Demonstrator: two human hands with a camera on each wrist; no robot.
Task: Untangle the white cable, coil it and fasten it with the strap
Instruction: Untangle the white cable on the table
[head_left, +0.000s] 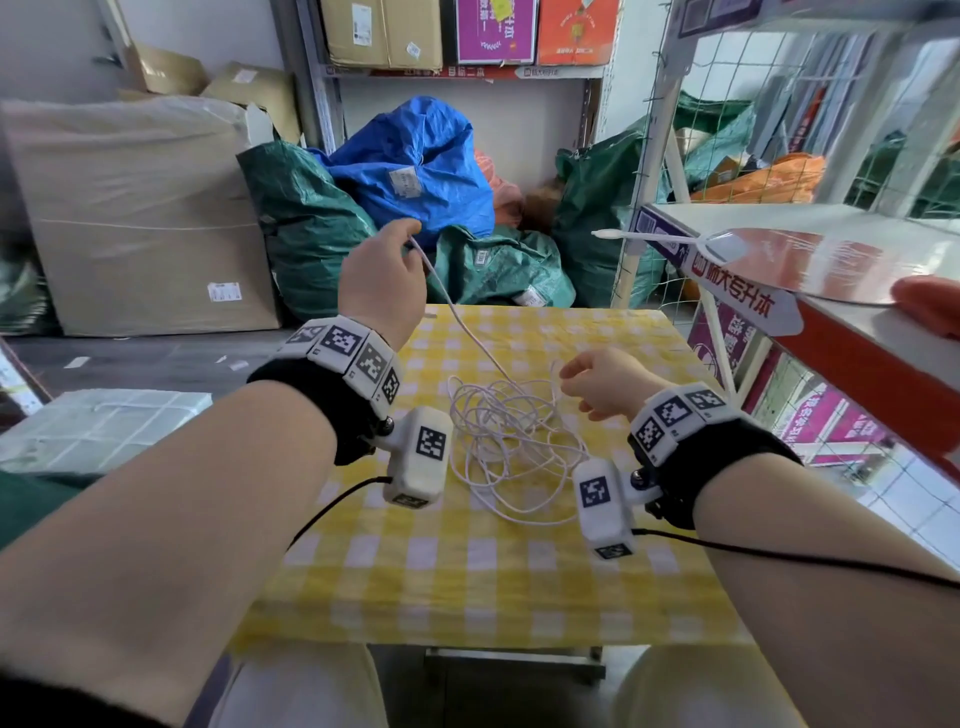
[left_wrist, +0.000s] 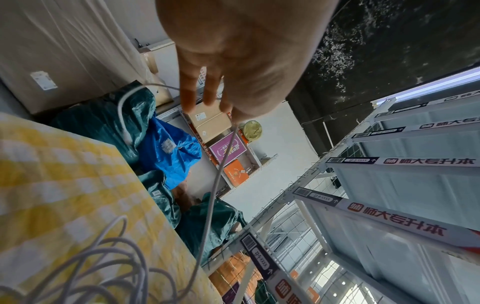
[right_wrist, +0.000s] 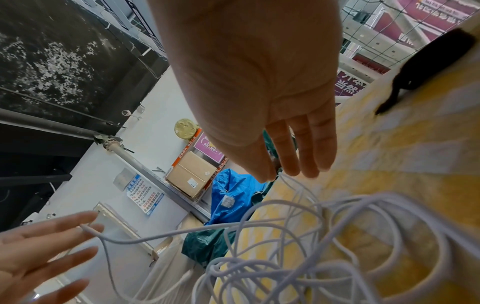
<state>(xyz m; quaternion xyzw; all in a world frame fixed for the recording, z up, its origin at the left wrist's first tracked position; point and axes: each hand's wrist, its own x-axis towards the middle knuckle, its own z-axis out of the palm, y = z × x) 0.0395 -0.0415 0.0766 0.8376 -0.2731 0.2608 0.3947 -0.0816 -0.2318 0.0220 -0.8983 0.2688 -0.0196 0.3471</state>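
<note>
The white cable (head_left: 511, 441) lies in a loose tangle on the yellow checked tablecloth (head_left: 467, 571). My left hand (head_left: 410, 234) is raised above the table's far edge and pinches one strand, which runs taut down to the tangle. In the left wrist view the fingertips (left_wrist: 231, 113) meet on the cable (left_wrist: 215, 185), and its short free end (left_wrist: 124, 123) hangs beyond them. My right hand (head_left: 563, 371) hovers at the tangle's right side, its thumb and forefinger (right_wrist: 270, 170) pinching a strand. A black strip (right_wrist: 428, 65), seemingly the strap, lies on the cloth further right.
Green and blue sacks (head_left: 415, 156) are piled behind the table. A large wrapped box (head_left: 140, 218) stands at the left. A white shelf (head_left: 779, 218) with a red fan (head_left: 795, 260) juts over the table's right side, with wire mesh behind it.
</note>
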